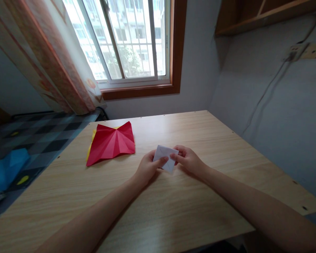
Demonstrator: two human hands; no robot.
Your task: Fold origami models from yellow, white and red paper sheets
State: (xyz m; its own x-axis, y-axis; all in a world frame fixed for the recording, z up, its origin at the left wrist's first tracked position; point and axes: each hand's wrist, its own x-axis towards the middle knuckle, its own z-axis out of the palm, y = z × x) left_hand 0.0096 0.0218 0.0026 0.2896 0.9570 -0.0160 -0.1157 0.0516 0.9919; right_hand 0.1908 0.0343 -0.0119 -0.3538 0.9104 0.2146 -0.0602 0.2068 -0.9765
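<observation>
A small folded white paper with crease lines is held between my two hands, just above the middle of the wooden table. My left hand grips its left side, the thumb lying flat across the front. On the right side, my right hand pinches it with the thumb on top and curled fingers behind. The fingers behind the paper are partly hidden. Farther off to the left lies a creased red sheet of paper, with a yellow sheet showing from under its edge.
The wooden table reaches toward the wall below the window. On its left, a checked cloth surface carries a blue folded paper. A cable hangs from a wall socket at right, near a wooden shelf.
</observation>
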